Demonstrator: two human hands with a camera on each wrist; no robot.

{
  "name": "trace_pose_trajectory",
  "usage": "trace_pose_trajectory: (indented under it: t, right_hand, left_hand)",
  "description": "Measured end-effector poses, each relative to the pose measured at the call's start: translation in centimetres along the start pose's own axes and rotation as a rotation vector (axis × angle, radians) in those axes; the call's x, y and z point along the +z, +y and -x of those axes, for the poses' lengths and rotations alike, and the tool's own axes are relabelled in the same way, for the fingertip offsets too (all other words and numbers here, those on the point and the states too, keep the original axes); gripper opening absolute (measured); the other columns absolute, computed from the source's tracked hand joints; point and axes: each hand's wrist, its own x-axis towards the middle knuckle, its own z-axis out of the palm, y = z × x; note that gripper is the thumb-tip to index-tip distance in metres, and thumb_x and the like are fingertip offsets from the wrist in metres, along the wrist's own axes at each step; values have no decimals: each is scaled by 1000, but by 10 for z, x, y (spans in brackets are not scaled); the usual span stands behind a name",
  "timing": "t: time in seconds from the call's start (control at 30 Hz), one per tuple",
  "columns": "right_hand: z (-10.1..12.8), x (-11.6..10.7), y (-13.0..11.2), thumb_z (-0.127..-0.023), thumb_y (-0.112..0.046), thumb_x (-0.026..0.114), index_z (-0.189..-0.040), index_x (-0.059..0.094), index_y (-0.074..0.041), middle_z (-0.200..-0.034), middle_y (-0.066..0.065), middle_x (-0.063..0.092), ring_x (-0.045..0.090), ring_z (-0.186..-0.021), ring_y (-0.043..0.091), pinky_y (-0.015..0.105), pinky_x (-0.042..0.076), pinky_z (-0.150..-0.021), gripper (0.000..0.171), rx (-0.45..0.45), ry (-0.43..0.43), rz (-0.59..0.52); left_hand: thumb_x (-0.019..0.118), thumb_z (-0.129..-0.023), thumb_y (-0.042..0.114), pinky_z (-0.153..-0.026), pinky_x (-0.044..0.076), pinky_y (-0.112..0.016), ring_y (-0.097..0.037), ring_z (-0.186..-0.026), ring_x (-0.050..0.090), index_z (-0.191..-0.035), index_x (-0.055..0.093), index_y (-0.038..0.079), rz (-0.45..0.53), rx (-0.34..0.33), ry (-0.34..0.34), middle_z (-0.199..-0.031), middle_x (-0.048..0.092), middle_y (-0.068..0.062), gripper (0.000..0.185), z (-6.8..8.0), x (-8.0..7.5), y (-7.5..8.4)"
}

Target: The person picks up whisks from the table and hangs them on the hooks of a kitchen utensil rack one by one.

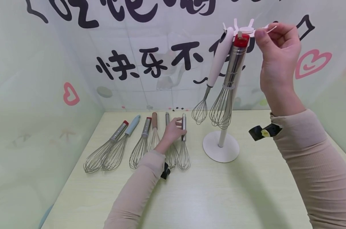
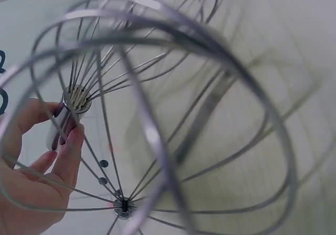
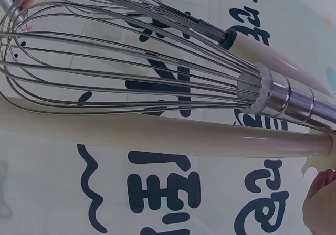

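Note:
My left hand [image 1: 172,132] grips the metal handle of a small whisk [image 1: 184,126], the rightmost in a row on the table. The left wrist view shows the fingers and thumb around the handle [image 2: 63,127], with wire loops in front. Raised on the right, my right hand [image 1: 281,52] pinches a white hook [image 1: 272,29] at the top of a white stand [image 1: 221,149]. From the stand hang a white-handled whisk [image 1: 217,63] and a steel-handled whisk with a red end [image 1: 235,63]. Part of the right hand [image 3: 321,203] shows at the right wrist view's edge.
Left of the gripped whisk lie a steel-handled whisk [image 1: 167,118], a wooden-handled one [image 1: 154,121], a steel one with a red end [image 1: 146,128], a light blue-handled one [image 1: 132,126] and another red-ended one [image 1: 119,131]. Behind the table [image 1: 198,194] stands a wall with black lettering [image 1: 117,65].

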Motion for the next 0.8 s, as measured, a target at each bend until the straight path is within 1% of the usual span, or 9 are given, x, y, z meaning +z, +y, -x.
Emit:
trace_pose_trajectory:
  t: [0.17,0.3,0.4,0.57,0.7,0.8]
  right_hand:
    - [-3,1,0,-75,8,74,-90,56,-1,-85,9,56,54,-81,17,23,52,-80,24,17,3,19]
    - [-5,2,0,-73,7,76,-89,55,-1,-84,9,56,53,-80,16,23,51,-79,27,30,7,33]
    - [-4,3,0,-73,6,76,-90,55,-2,-84,8,56,53,-81,16,23,50,-79,28,26,8,50]
    - [-3,5,0,-74,4,77,-90,55,-3,-85,7,56,53,-83,16,23,50,-81,28,20,13,74]
    - [-2,6,0,-74,2,77,-91,55,-4,-87,7,57,54,-84,16,22,50,-82,29,22,19,93]
    - [-1,7,0,-74,-1,78,-92,54,-5,-89,6,57,54,-86,15,22,50,-83,31,21,19,123]
  left_hand:
    - [65,-83,2,-92,56,-37,-31,-115,61,-143,39,3,46,16,32,-131,56,-18,65,0,-2,7]
    - [65,-83,3,-92,56,-37,-30,-116,61,-142,41,5,68,14,71,-130,57,-16,64,0,-3,15]
    - [65,-83,2,-90,57,-36,-29,-116,61,-142,42,7,96,19,103,-129,57,-15,64,1,-6,21]
    - [64,-82,2,-88,58,-37,-28,-113,63,-141,44,9,119,47,152,-127,59,-14,62,3,-10,31]
    - [65,-83,2,-88,57,-38,-29,-113,62,-139,46,9,124,79,178,-126,60,-14,60,4,-15,39]
    - [64,-83,1,-88,57,-38,-29,-112,62,-138,47,9,147,106,196,-125,60,-14,59,5,-18,44]
